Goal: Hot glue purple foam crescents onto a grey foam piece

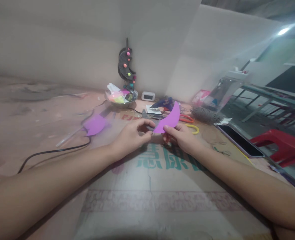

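Note:
A purple paper crescent (171,119) is held up over the cardboard sheet, its upper point tilted to the right. My right hand (184,135) pinches it near the lower middle, thumb on the face toward me. My left hand (134,135) is curled at the crescent's lower left point, thumb and forefinger closing on that tip. Something grey shows between these fingers, too blurred to name. Off to the left lies another purple paper piece (95,125) on the table, beside a clear glue stick (69,137).
Behind my hands are a blue glue gun (164,103), scissors with yellow handles (193,129), a white digital clock (148,96) and a bowl (121,103) of scraps. Grey yarn (206,115) and a phone (240,140) lie right. A decorated grey crescent (125,65) stands against the wall.

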